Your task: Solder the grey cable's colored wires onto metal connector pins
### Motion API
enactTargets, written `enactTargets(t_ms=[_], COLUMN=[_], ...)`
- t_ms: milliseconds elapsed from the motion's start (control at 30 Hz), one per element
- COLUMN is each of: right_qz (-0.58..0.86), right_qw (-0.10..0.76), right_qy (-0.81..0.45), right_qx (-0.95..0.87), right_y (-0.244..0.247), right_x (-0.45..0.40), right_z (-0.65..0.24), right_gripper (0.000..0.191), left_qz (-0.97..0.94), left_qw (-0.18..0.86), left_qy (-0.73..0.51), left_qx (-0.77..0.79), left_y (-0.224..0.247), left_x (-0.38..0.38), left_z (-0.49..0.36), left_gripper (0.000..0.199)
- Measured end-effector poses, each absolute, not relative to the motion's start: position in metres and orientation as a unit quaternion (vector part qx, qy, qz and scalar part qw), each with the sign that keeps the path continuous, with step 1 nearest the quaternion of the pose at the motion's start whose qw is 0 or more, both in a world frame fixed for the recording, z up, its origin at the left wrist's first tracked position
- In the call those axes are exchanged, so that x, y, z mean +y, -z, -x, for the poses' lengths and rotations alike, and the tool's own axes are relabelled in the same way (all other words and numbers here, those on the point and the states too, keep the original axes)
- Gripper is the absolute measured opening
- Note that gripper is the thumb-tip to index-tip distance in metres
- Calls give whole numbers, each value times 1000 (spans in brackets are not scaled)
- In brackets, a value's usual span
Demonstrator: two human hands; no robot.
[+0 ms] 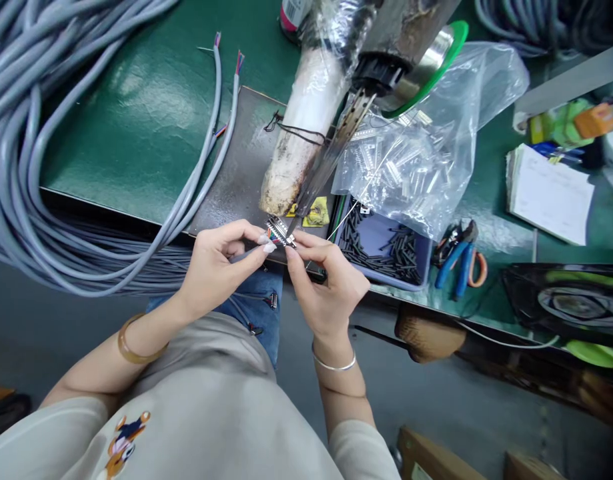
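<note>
My left hand (229,263) pinches the end of a grey cable, where thin coloured wires fan out at a small metal connector (280,230). My right hand (321,270) grips the other side of that connector between thumb and fingers. Right above the connector is the dark tip of a soldering iron (331,150), fixed beside a white, scorched tube (306,120). The connector lies close under the tip; whether they touch cannot be made out. Behind the hands is a yellow piece (316,212) on a dark board (241,160).
Coiled grey cables (16,133) fill the left side. At right are a blue tray (421,267) of black sleeves, a plastic bag (456,127) of connectors, pliers (459,260) and a paper stack (553,193). Wired connectors (271,300) hang near my lap.
</note>
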State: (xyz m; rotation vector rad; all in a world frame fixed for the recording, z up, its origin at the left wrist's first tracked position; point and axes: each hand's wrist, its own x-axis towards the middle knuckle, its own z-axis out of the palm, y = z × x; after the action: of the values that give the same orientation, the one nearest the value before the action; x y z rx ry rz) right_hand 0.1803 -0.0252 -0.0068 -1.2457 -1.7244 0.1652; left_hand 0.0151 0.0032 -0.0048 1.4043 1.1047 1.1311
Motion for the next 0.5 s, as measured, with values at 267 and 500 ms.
enactTargets(t_ms=[267, 500], right_qz=[509, 519], right_qw=[479, 485], right_qy=[-32, -35], right_qx=[-715, -703], right_y=[12, 19], right_x=[-39, -48], right_z=[-178, -172], right_gripper=[19, 17], left_qz=[-595, -508], left_qw=[489, 582], left_qy=[-439, -432], left_qx=[463, 466], left_y=[8, 9], left_x=[-10, -12], left_z=[-14, -12], left_gripper=[7, 16])
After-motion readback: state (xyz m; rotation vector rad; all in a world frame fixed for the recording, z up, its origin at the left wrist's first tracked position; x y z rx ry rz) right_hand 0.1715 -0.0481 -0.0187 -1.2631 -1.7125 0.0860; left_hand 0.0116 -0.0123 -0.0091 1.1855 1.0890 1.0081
